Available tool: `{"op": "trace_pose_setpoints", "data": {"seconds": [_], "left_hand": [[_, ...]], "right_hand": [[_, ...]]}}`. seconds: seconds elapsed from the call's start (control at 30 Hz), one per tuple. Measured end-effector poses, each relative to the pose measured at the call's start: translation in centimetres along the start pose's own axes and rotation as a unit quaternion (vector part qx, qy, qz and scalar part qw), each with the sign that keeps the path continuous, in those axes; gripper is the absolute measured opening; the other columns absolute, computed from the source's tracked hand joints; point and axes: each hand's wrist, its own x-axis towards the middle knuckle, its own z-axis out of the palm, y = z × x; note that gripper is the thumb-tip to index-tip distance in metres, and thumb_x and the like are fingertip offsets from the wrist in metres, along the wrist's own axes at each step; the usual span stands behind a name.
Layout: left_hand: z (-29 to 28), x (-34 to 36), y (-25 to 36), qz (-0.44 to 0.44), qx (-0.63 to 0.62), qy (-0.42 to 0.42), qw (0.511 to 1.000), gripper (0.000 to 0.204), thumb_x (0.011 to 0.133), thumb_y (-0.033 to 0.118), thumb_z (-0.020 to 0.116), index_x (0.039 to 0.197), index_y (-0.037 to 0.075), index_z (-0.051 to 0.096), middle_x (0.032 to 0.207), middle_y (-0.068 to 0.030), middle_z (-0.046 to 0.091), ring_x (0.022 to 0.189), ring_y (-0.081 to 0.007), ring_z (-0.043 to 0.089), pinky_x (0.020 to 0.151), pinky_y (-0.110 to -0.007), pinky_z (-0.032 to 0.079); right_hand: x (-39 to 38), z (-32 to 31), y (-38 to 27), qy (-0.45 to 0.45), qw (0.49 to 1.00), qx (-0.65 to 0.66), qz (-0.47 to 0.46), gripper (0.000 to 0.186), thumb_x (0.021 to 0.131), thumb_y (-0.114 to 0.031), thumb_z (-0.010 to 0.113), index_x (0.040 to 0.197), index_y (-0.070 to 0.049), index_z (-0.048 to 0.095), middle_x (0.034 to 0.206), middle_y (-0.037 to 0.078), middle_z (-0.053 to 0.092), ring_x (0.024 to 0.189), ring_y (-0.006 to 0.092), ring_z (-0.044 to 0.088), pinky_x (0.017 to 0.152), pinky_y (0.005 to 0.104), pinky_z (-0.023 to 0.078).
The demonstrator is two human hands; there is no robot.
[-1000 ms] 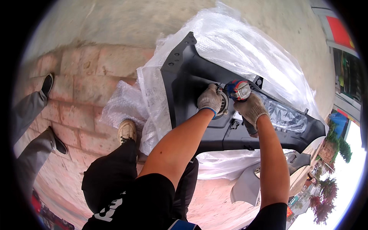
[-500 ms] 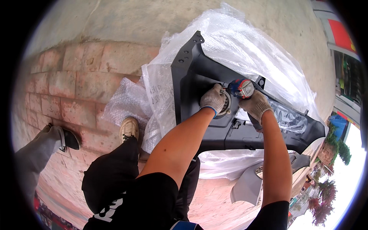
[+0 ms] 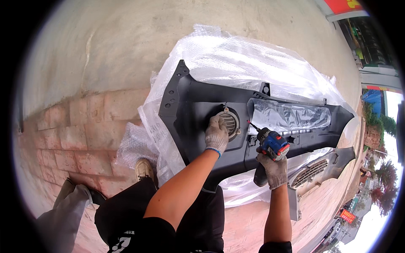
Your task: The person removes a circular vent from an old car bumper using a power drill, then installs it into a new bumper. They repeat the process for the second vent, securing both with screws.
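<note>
A black car bumper lies inside-up on clear bubble wrap on the ground. A round ribbed lamp unit sits in its left opening. My left hand, in a grey knit glove, rests on the bumper at the lamp's lower left edge. My right hand, also gloved, grips a blue and red cordless drill. The drill's bit points up and left and stands clear of the bumper, to the right of the lamp.
A second grey bumper part with a grille lies at the lower right. My shoe stands on pink paving bricks beside the wrap. Another person's leg and shoe are at the lower left. Concrete ground lies beyond; shopfronts line the right rim.
My right hand has pulled the drill back from the lamp unit, down and to the right. My left hand stays at the lamp. The view has tilted, and the other person's leg has shifted.
</note>
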Motion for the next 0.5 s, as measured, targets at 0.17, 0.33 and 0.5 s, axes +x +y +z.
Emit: {"op": "trace_pose_setpoints", "data": {"seconds": [0.17, 0.33, 0.5], "left_hand": [[-1.1, -7.6, 2.4, -0.240, -0.333, -0.177, 0.894, 0.026, 0.095, 0.009, 0.050, 0.121, 0.009, 0.051, 0.094, -0.0149, 0.068, 0.067, -0.0284, 0.070, 0.056, -0.041, 0.059], [-3.3, -11.4, 4.4, -0.321, -0.331, -0.257, 0.849, 0.030, 0.100, 0.021, 0.052, 0.124, 0.004, 0.049, 0.103, -0.0166, 0.067, 0.077, -0.0282, 0.070, 0.069, -0.042, 0.061], [-3.5, -11.9, 5.8, -0.274, -0.284, -0.285, 0.873, 0.029, 0.103, 0.027, 0.057, 0.121, 0.005, 0.050, 0.105, -0.0137, 0.068, 0.081, -0.0240, 0.070, 0.074, -0.041, 0.060]], "right_hand": [[-9.0, 1.6, 4.1, 0.075, 0.972, 0.200, 0.096, 0.037, 0.074, -0.006, 0.075, 0.110, -0.002, 0.069, 0.097, 0.007, 0.075, 0.085, 0.0169, 0.070, 0.076, 0.0317, 0.056], [-13.8, 3.5, 6.6, 0.083, 0.944, 0.289, 0.132, 0.033, 0.076, -0.004, 0.075, 0.108, -0.002, 0.070, 0.098, 0.008, 0.076, 0.089, 0.0182, 0.071, 0.079, 0.0331, 0.056], [-15.4, 4.4, 6.6, 0.079, 0.970, 0.208, 0.103, 0.030, 0.078, -0.007, 0.075, 0.108, -0.003, 0.071, 0.100, 0.009, 0.076, 0.090, 0.0197, 0.072, 0.079, 0.0354, 0.057]]}}
